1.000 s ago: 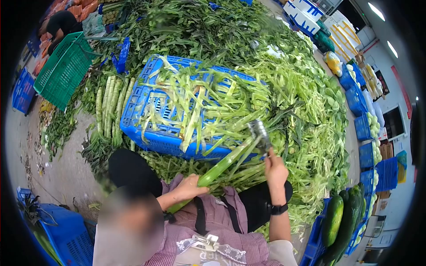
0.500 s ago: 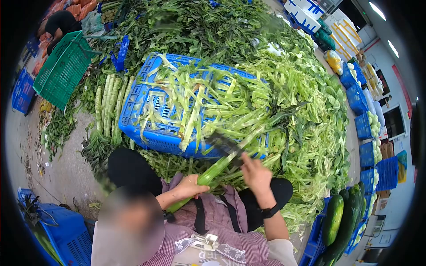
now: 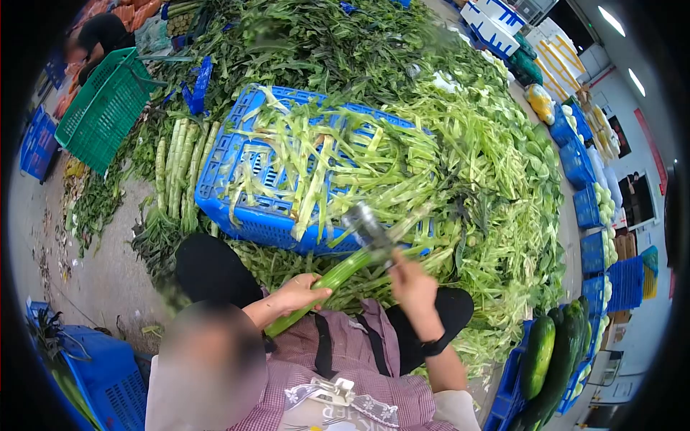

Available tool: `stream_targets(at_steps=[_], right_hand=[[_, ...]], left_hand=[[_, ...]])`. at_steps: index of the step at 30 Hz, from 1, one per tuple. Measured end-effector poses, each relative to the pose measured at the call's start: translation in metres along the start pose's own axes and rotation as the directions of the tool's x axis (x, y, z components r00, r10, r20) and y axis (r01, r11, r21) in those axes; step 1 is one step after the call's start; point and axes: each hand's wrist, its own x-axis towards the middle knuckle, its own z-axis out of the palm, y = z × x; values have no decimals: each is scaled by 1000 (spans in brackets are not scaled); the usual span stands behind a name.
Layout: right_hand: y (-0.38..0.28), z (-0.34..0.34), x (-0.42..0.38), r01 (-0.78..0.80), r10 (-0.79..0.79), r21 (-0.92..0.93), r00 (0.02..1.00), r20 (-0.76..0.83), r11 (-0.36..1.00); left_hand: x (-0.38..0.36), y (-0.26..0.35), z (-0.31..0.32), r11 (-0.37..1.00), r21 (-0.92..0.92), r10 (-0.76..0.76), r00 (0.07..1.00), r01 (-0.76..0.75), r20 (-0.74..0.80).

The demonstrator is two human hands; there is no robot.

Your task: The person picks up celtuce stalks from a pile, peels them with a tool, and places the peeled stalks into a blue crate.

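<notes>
My left hand (image 3: 298, 294) is wrapped round a thick green celtuce stem (image 3: 343, 271), which slants up and to the right across my lap. In my right hand (image 3: 415, 291) is a broad-bladed knife (image 3: 368, 227), smeared by motion. Its blade lies against or just over the upper part of the stem; exact contact cannot be made out. Pale green peelings (image 3: 313, 197) cover much of a blue plastic crate (image 3: 215, 183) in front of my knees. Several peeled celtuce stems (image 3: 175, 172) lie side by side left of the crate.
A large heap of leaves and peelings (image 3: 496, 244) spreads behind and right of the crate. A green basket (image 3: 100, 111) and a bent-over person (image 3: 108, 39) are far left. Blue crates stand at both sides, with large green gourds (image 3: 540, 355) at lower right.
The knife blade has turned and catches the light more, with my right hand slightly lower. My left hand and the stem's lower end have shifted slightly left and up.
</notes>
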Motion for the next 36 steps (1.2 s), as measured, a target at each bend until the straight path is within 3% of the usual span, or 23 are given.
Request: stream_targets(at_steps=[2,4,8,10,12,15,16,17,18,19,20,21,22,23,24,25,26,28,30,32,34,36], right_hand=[[-39,-10,-13,230,-225,-15,965,136,973],[-40,-6,-15,279,-273,-24,953,133,960],[11,-10,13,67,-66,-79,998,26,995],[31,-11,25,-141,144,-66,989,35,988],[67,0,34,-216,209,-65,973,-95,974],[104,5,49,-261,251,-81,961,-117,962],[107,1,55,-432,429,212,901,60,877],[111,-3,56,-594,526,442,803,280,672],[117,-3,54,-595,530,439,802,275,673],[122,1,54,-588,600,610,769,219,531],[125,2,55,-535,669,758,721,181,372],[130,-1,54,-491,702,754,710,56,437],[132,1,48,-493,704,753,708,57,435],[121,-2,45,-407,603,560,766,-223,722],[104,-8,40,-311,406,272,797,-447,911],[76,-17,32,-335,434,321,843,-319,886],[59,-15,21,-291,328,181,914,-237,940],[6,-14,1,-87,97,92,988,-116,992],[-23,-4,-21,133,-129,-55,989,66,990],[-45,-2,-32,306,-313,80,946,88,949],[-45,1,-27,262,-266,61,960,89,963],[-22,2,-10,112,-109,-66,993,52,991]], left_hand=[[5,-7,0,1000,19,-5,999,4,37],[8,-19,2,999,3,43,999,-43,16],[4,-18,9,992,61,114,991,-110,-67],[4,-13,12,992,95,87,993,-80,-75],[1,-6,12,991,108,86,993,-77,-81],[5,-9,8,986,143,85,996,-80,-29],[8,-11,8,984,153,92,995,-95,27],[8,-7,6,983,153,95,995,-99,30],[7,-2,1,915,340,206,976,-216,66],[5,1,-1,800,506,308,944,-324,119],[1,3,-1,800,503,311,943,-328,120],[-5,5,-2,907,312,272,959,-282,77],[-8,5,-4,969,104,220,974,-224,46],[-8,2,-6,969,154,187,982,-191,38],[-7,-2,-5,970,155,181,983,-185,41],[-6,-6,-4,973,194,124,992,-122,5],[-5,-9,-2,971,230,70,997,-60,-33],[-6,-13,6,983,151,105,994,-103,-7],[-5,-17,9,987,73,142,990,-143,15],[3,-23,6,989,128,53,991,-69,123],[4,-32,8,988,96,115,991,-121,67],[0,-30,11,982,65,177,984,-177,8]])
